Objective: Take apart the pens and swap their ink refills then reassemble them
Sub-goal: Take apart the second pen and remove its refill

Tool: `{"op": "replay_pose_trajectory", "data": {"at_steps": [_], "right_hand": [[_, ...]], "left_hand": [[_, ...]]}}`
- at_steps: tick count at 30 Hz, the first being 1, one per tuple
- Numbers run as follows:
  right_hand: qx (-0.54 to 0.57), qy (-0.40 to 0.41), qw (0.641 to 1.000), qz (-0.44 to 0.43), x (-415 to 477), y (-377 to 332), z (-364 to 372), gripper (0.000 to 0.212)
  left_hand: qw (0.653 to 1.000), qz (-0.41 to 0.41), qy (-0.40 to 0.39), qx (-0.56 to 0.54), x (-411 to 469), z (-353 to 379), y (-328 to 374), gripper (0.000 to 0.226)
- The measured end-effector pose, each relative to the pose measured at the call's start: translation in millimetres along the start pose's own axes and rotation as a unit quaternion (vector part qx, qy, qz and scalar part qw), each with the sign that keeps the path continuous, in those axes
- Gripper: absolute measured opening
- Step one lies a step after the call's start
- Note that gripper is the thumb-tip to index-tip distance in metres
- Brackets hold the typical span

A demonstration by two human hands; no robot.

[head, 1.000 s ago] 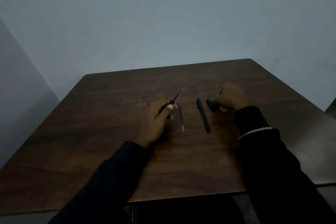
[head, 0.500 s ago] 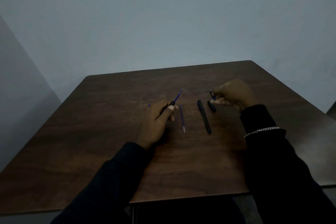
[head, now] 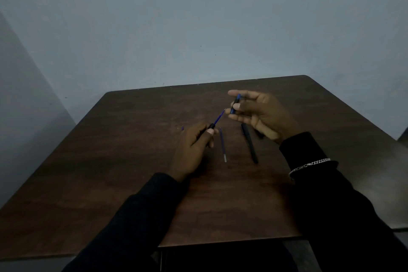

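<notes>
The left hand (head: pixel 194 146) rests low at frame centre, fingers curled round a dark barrel (head: pixel 211 126) whose blue refill (head: pixel 219 118) points toward the upper right. The right hand (head: pixel 262 115), raised at centre right, pinches a short dark-and-blue piece (head: pixel 235 104) between thumb and fingers. That piece stands near upright just right of the refill's tip, apart from it and steeper in axis, so lining the two up is probably next. A loose refill (head: pixel 222 146) and a black barrel (head: pixel 249 143) lie between the hands on the table (head: pixel 132 161). Half a second ago the right hand was lower, beside the black barrel's far end; the left has not shifted.
</notes>
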State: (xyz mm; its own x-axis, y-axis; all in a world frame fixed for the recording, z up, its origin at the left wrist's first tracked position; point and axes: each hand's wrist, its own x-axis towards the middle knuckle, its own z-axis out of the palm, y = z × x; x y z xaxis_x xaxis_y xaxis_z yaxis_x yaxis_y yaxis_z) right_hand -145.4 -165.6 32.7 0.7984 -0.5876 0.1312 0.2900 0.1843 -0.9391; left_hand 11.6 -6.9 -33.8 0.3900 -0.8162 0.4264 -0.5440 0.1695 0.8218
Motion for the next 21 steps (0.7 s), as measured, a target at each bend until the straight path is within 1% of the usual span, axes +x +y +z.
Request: {"op": "replay_pose_trajectory", "data": {"at_steps": [3,10,13,17,21], "right_hand": [[0.006,-0.010,0.999,-0.033,-0.5,2.8,5.5,0.030],[-0.005,0.000,0.997,-0.082,0.8,6.2,7.3,0.024],[-0.005,-0.007,0.996,-0.086,0.4,6.2,7.6,0.025],[-0.016,-0.015,0.996,-0.083,0.3,7.3,10.1,0.025],[-0.023,-0.024,0.996,-0.088,0.2,8.6,10.4,0.024]], "left_hand": [[1.000,0.003,-0.001,0.001,0.1,-0.6,1.0,0.028],[1.000,-0.006,-0.005,0.004,0.4,0.2,0.5,0.028],[1.000,0.014,-0.001,0.009,1.3,0.0,0.7,0.028],[1.000,0.013,-0.002,0.013,1.3,-0.1,0.9,0.030],[0.999,0.013,-0.001,0.030,0.8,-1.2,1.9,0.027]]}}
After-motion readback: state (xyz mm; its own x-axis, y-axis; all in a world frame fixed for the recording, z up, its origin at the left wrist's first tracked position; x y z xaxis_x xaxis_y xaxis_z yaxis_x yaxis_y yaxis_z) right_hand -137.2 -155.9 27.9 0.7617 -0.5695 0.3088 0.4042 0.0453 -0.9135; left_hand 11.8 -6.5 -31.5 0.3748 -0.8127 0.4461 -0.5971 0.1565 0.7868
